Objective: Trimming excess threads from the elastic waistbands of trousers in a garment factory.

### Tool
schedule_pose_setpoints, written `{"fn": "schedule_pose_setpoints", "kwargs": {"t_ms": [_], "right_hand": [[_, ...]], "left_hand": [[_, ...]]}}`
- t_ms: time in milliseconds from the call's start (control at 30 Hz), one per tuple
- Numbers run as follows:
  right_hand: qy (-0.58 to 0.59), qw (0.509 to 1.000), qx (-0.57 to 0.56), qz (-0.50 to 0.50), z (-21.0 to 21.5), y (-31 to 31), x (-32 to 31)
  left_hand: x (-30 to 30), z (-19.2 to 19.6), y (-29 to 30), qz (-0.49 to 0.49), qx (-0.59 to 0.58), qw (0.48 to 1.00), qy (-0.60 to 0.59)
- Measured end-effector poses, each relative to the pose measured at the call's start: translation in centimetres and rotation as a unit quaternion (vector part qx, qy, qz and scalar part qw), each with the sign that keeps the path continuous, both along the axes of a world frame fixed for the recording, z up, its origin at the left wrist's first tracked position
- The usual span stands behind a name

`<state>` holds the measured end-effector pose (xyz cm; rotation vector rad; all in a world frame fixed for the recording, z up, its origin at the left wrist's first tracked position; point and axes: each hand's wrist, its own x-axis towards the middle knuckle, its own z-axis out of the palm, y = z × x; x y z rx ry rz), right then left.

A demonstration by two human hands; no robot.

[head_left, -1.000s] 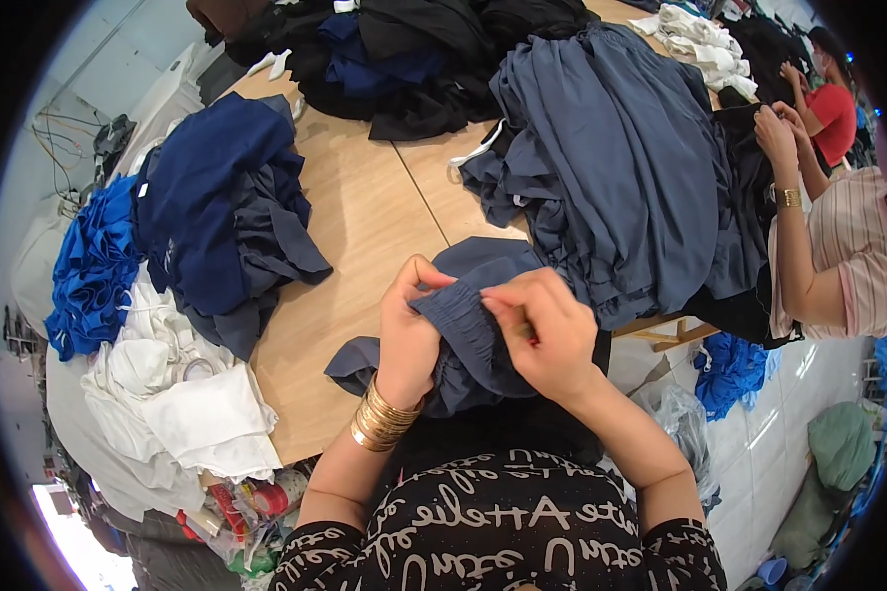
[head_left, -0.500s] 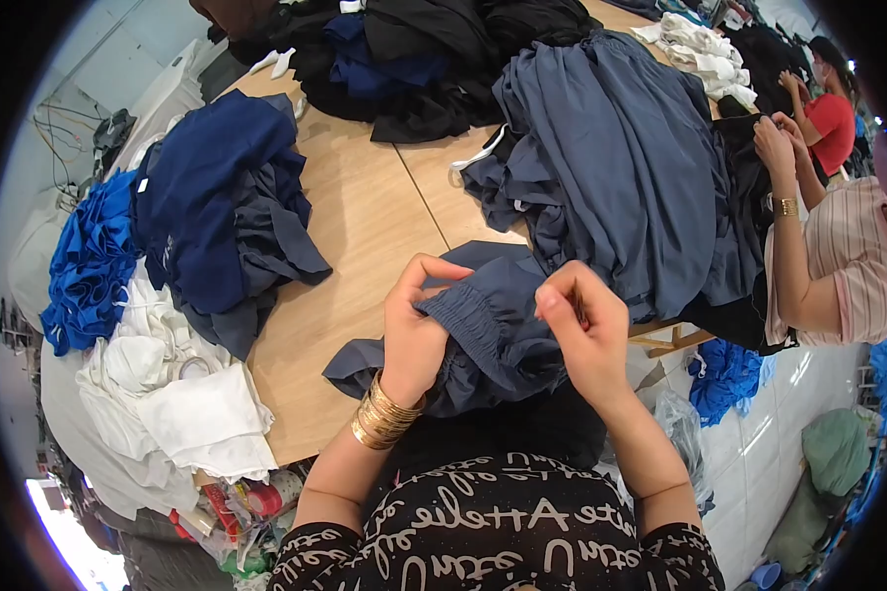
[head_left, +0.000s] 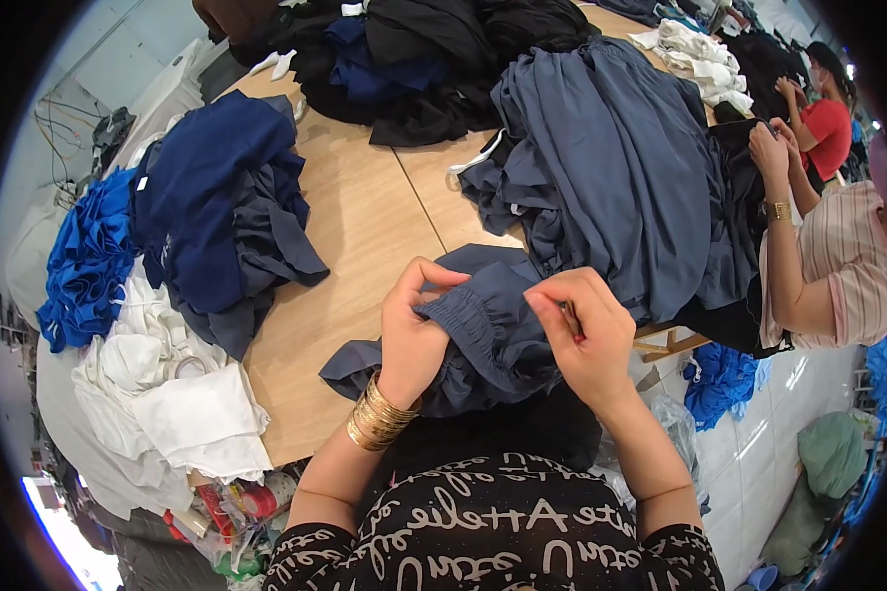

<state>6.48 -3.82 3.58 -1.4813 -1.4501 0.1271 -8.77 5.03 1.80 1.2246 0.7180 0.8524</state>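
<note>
My left hand [head_left: 414, 335] is wrapped round the gathered elastic edge of a slate-grey garment [head_left: 508, 350], thumb and fingers gripping the ruched band. The cloth bunches in front of my body at the table's near edge. Just right of the band, my right hand [head_left: 601, 335] is closed, thumb and forefinger tips pinched together above the fabric. A small brownish, metal-looking thing shows within its curled fingers, too hidden to name. Whether the pinch holds a thread cannot be made out.
A large slate-grey garment pile [head_left: 611, 167] lies ahead right, black clothes [head_left: 434, 59] at the back. Navy garments [head_left: 197, 207], bright blue cloth [head_left: 84, 261] and white cloth [head_left: 197, 414] lie left on the wooden table [head_left: 355, 217]. A co-worker in a striped top [head_left: 828, 256] handles black cloth at right.
My right hand has shifted slightly right, its forefinger straighter and its pinched tips a little further left. My left hand keeps its grip on the garment's elastic edge.
</note>
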Motion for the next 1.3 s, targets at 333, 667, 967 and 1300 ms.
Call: {"fn": "schedule_pose_setpoints", "kwargs": {"t_ms": [333,667,967,1300], "right_hand": [[0.002,0.999,-0.009,0.052,0.0,-0.4,0.1],[0.584,0.731,-0.113,0.334,-1.1,1.3,0.6],[0.195,0.935,-0.284,0.085,-8.3,-2.0,2.0],[0.144,0.973,-0.159,0.086,-3.7,0.9,-2.1]], "left_hand": [[0.3,0.0,0.2,-0.026,-0.005,1.0,-0.006],[0.7,0.1,0.1,-0.058,0.056,0.997,0.017],[-3.9,0.6,5.5,0.124,0.147,0.98,0.046],[-1.7,2.3,4.1,0.081,0.364,0.918,0.137]]}}
